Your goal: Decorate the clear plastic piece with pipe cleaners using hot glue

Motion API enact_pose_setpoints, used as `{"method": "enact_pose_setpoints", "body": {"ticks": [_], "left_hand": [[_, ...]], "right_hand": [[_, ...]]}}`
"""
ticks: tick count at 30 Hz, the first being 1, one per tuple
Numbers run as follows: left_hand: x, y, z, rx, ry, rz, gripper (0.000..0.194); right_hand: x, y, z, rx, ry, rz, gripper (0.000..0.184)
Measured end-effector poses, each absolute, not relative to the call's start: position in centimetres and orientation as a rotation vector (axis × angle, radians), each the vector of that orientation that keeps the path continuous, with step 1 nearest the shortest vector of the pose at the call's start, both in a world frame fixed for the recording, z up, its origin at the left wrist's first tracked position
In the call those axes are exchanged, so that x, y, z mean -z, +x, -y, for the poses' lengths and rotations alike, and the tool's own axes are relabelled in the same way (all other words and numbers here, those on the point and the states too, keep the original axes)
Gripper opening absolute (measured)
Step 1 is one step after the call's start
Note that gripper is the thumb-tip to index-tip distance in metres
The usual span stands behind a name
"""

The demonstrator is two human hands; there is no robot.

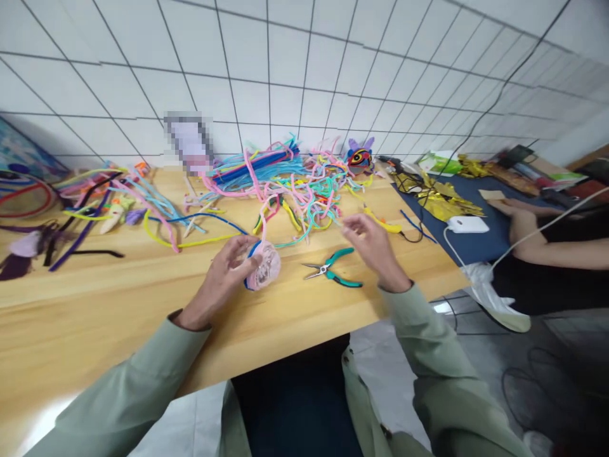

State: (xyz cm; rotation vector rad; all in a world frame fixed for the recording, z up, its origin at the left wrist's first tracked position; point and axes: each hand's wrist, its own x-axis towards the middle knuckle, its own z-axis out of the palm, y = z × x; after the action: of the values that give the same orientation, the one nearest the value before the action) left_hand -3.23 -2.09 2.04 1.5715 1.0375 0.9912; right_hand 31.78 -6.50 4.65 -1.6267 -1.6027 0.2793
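Observation:
My left hand (229, 270) grips a round pink pipe-cleaner piece (269, 270) with a blue edge, its thumb pressed on the near face. From the top of this piece a pink pipe cleaner (263, 230) sticks up. My right hand (368, 244) is raised above the table at the right, thumb and fingertips drawn together beside the end of a pale strand; what lies between them is too small to make out. Between my hands, long-nose pliers (326, 270) with teal handles lie spread on the wood.
Behind my hands is a tangled heap of pipe cleaners (318, 193), with yellow-handled pliers (291, 216) and a yellow tool with a cord (387, 225). More pipe cleaners (152, 206) lie left. A blurred-out upright object (190, 143) leans at the tiled wall. Another person's arm (542, 235) rests at right.

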Motion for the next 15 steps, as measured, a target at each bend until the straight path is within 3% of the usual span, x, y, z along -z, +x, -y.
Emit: {"method": "enact_pose_setpoints", "body": {"ticks": [2,4,15], "left_hand": [[-1.8,-3.0,2.1,-1.048,1.527,-1.033,0.052],[-1.5,-2.7,2.1,-1.082,1.518,-1.01,0.056],[0.0,-2.0,2.9,-1.215,1.569,-1.014,0.063]], "right_hand": [[-4.3,37.0,6.9,0.106,-2.016,1.638,0.028],[-3.8,40.9,7.1,0.195,-2.153,1.618,0.036],[-1.5,44.3,6.7,0.134,-2.236,1.881,0.046]]}}
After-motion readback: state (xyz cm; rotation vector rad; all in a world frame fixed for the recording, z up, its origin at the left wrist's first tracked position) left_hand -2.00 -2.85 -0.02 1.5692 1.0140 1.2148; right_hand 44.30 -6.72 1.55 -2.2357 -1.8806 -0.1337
